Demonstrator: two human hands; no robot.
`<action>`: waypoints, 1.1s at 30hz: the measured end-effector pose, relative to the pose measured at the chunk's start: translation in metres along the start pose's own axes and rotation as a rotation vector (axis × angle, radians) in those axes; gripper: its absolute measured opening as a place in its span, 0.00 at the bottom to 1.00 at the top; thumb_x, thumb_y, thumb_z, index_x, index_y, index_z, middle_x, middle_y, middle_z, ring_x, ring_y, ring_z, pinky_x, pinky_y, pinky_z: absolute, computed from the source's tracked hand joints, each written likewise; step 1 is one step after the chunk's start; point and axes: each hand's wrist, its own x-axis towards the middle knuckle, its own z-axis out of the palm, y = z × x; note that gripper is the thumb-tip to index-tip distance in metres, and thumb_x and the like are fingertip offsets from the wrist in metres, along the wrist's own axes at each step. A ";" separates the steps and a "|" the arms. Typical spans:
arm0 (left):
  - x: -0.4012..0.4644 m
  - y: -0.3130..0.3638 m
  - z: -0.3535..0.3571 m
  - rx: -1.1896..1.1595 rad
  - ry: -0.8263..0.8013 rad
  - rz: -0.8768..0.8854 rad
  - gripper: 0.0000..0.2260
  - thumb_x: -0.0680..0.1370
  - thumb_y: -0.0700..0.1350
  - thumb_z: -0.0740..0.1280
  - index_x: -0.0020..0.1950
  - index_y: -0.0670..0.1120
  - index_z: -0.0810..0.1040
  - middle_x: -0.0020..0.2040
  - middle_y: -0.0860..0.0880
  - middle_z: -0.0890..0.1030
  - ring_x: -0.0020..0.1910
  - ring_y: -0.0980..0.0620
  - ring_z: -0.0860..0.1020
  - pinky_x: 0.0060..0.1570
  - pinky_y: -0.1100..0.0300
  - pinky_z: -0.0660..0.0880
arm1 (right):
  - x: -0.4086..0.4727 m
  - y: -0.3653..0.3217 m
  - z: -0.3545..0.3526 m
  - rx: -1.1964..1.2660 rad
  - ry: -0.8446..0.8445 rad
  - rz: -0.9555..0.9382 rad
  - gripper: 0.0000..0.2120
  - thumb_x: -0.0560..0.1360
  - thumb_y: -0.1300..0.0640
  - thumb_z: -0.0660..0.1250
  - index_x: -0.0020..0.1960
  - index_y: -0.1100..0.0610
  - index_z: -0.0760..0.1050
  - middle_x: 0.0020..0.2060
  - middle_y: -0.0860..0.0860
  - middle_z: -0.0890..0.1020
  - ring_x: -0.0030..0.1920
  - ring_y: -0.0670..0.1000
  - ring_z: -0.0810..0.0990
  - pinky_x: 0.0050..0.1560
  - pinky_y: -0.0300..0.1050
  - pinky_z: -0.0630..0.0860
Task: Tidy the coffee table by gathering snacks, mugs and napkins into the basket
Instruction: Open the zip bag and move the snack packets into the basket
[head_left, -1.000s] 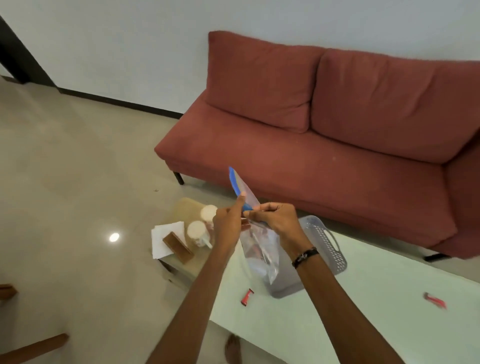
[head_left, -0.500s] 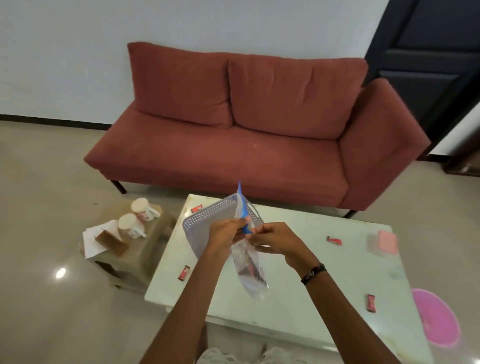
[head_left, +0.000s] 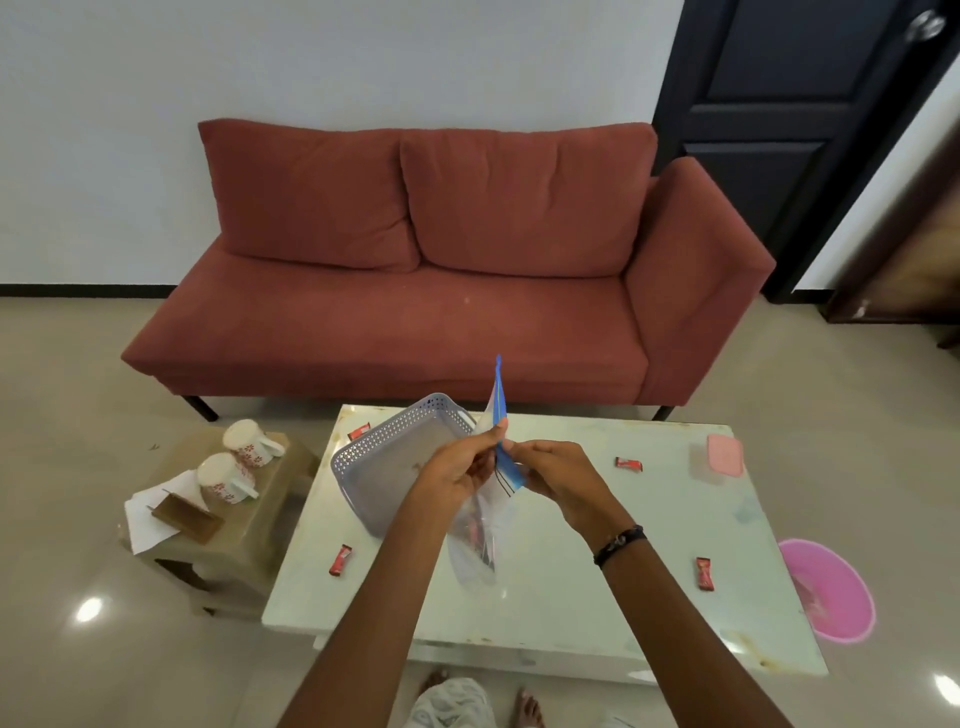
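Both the left hand and the right hand pinch the blue top of the clear zip bag just beside the grey basket, so if one pinch slips, the bag can tilt and spill its red snack onto the coffee table.

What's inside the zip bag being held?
The zip bag, pinched by left hand and right hand, shows something red and dark through the plastic; what it is cannot be told. The left forearm covers part.

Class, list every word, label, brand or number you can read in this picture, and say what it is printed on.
None can be read.
Red snack wrappers: light print, too small and blurred.
Mugs: red flower pattern only, no words.
Zip bag: no legible text.
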 end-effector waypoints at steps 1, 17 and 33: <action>0.000 0.000 0.001 -0.001 -0.019 -0.009 0.10 0.69 0.45 0.75 0.36 0.41 0.77 0.24 0.51 0.79 0.21 0.59 0.74 0.26 0.70 0.76 | -0.001 0.000 -0.004 0.052 -0.002 0.018 0.15 0.73 0.55 0.70 0.50 0.68 0.80 0.42 0.57 0.82 0.38 0.48 0.81 0.35 0.33 0.78; 0.001 0.003 0.001 0.075 -0.066 -0.018 0.09 0.71 0.46 0.73 0.38 0.41 0.78 0.28 0.49 0.78 0.21 0.57 0.74 0.24 0.69 0.75 | -0.002 -0.023 -0.014 -0.225 -0.048 -0.032 0.13 0.71 0.50 0.72 0.44 0.61 0.82 0.38 0.53 0.84 0.36 0.45 0.82 0.33 0.31 0.78; 0.012 0.001 -0.005 0.098 -0.118 0.058 0.09 0.70 0.46 0.73 0.38 0.41 0.78 0.29 0.50 0.78 0.26 0.59 0.74 0.31 0.68 0.76 | -0.005 -0.014 -0.009 -0.112 -0.120 0.097 0.05 0.75 0.59 0.66 0.47 0.61 0.77 0.42 0.51 0.83 0.43 0.47 0.82 0.39 0.36 0.80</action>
